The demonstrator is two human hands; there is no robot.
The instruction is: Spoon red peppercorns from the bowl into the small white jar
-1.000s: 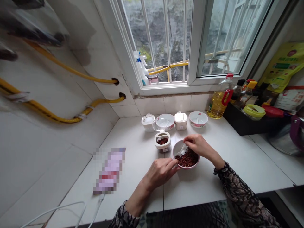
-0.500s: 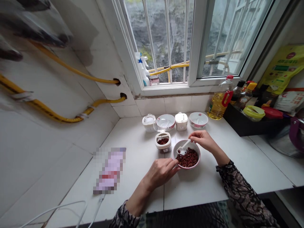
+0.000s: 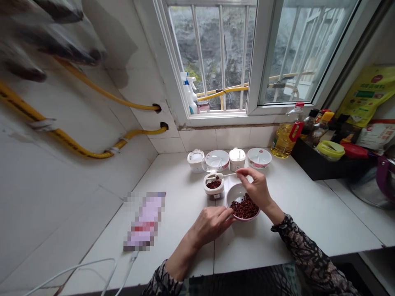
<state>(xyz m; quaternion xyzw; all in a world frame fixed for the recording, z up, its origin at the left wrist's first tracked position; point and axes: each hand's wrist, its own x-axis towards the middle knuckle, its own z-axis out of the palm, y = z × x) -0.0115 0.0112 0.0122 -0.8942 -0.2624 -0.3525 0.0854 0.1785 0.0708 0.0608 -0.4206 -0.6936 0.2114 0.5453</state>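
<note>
My left hand [image 3: 212, 224] grips the near-left rim of a bowl [image 3: 234, 192] that holds dark red dried peppercorns [image 3: 245, 206]. Between the fingertips of my right hand [image 3: 256, 187] is the handle of a small white spoon [image 3: 228, 175]. The spoon's head, with a few dark bits on it, is over the mouth of an open white seasoning jar [image 3: 214, 195]. Similar dark red peppercorns lie inside this jar. Its clear lid is tipped up at the back.
Behind stand a white jar [image 3: 196, 165], a bowl [image 3: 218, 158], another white jar [image 3: 237, 160] and a second bowl [image 3: 259, 157]. An oil bottle [image 3: 282, 139] and a black rack [image 3: 308, 160] of condiments are at the right. A blurred pink item [image 3: 146, 222] with a cable lies left.
My right hand has moved the spoon from inside the peppercorn bowl up and left to the open jar. My left hand remains on the bowl's rim. The view has shifted slightly.
</note>
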